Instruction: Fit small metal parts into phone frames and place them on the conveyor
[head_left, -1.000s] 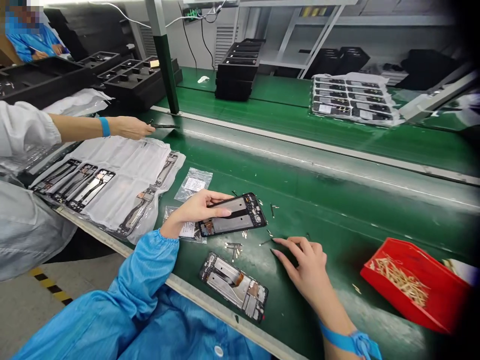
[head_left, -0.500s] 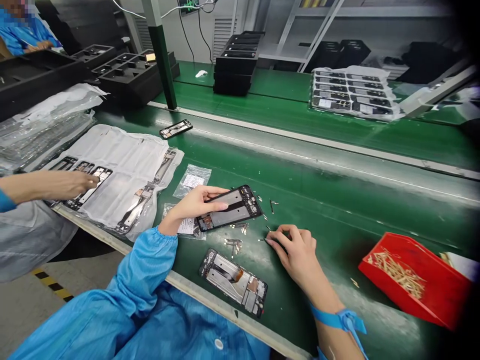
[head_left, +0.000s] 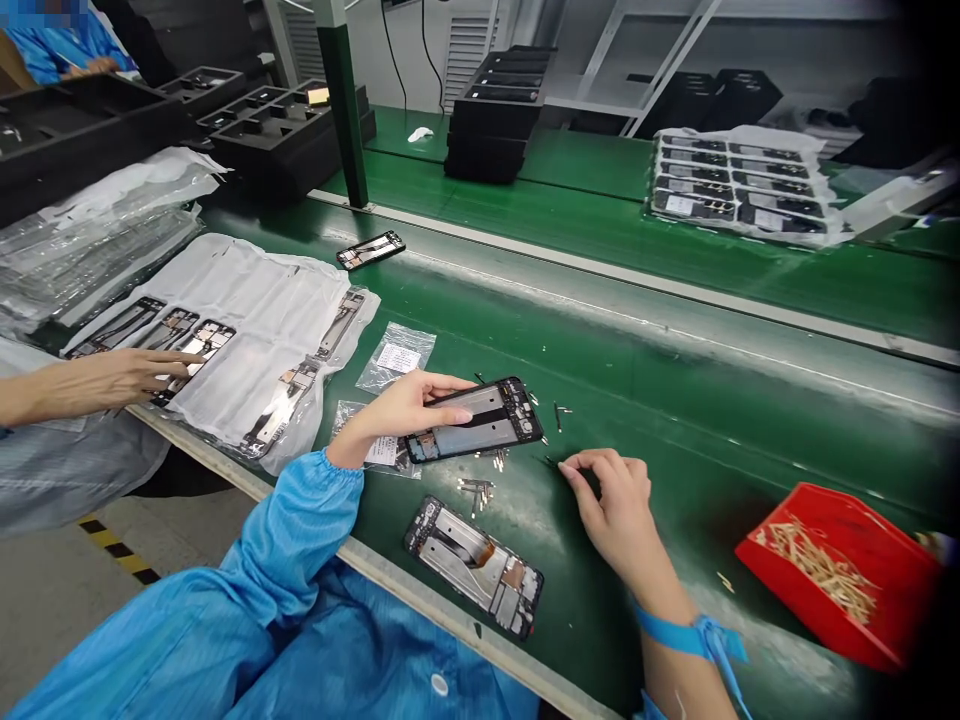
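Observation:
My left hand [head_left: 409, 412] grips a phone frame [head_left: 484, 418] by its left part, thumb across the inner face, tilted above the green table. To the right of it, my right hand [head_left: 611, 490] pinches a small dark strip [head_left: 550, 461] between thumb and forefinger, just over the surface. Similar small black strips with gold ends [head_left: 477, 492] lie scattered under and around the held frame. A second phone frame [head_left: 476, 565], with its inner parts showing, lies near the table's front edge below both hands.
A red bin [head_left: 832, 610] of thin tan pieces stands at the right. Beside me a co-worker's hand [head_left: 142, 378] touches phone frames on a white padded sheet [head_left: 247, 300]. Labelled clear bags [head_left: 396, 356] lie near my left hand. A metal rail [head_left: 600, 270] crosses behind.
My right hand has picked up a small dark strip from the table between its fingertips. My left hand keeps its hold on the phone frame. The whole view has shifted slightly.

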